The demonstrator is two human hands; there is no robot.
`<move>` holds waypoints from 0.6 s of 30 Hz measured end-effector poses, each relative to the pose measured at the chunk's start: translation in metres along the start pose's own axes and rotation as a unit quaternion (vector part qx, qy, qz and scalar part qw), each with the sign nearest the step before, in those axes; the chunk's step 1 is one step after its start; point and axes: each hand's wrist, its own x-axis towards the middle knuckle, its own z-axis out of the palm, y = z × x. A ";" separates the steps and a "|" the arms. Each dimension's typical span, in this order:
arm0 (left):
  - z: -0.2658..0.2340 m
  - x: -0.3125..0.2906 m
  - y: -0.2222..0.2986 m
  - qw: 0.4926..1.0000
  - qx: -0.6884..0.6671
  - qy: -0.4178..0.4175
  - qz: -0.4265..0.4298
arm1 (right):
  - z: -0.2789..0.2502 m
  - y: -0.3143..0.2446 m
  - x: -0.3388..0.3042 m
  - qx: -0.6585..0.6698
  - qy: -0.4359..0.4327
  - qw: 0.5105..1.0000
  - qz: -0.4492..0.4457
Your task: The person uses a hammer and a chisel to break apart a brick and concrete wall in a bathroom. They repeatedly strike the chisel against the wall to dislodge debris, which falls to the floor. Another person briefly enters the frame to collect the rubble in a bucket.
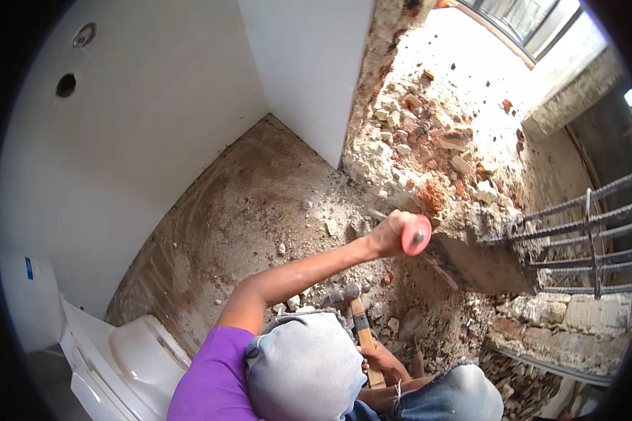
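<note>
My left hand (392, 235) is closed around a chisel (376, 213) below its round red hand guard (416, 236). The metal shaft sticks out to the far left of my fist; I cannot tell whether its tip touches anything. Between my knees, my right hand (380, 359) grips a hammer (361, 328) by its wooden handle, which has a dark band near the top. The hammer's metal head (345, 292) lies low over the rubble. Beside my left hand is a broken concrete beam (488, 265), with steel bars (576, 235) sticking out of its right end.
Broken brick and plaster (435, 133) lie heaped beyond a broken wall edge (372, 91). A white toilet (137, 361) stands at the near left, by a pale wall (147, 91). Dirt and small chunks cover the floor (218, 203). A brick ledge (569, 344) runs along the right.
</note>
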 end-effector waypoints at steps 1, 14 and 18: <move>0.003 -0.003 0.001 0.992 0.105 -0.072 -0.024 | 0.000 0.000 0.000 -0.017 -0.007 1.000 -0.019; -0.010 0.012 -0.040 0.986 0.158 -0.051 -0.027 | -0.002 0.004 0.005 -0.072 0.039 0.996 -0.036; -0.023 0.013 -0.060 0.993 0.114 -0.010 -0.026 | 0.008 -0.001 -0.001 -0.065 0.057 0.996 -0.028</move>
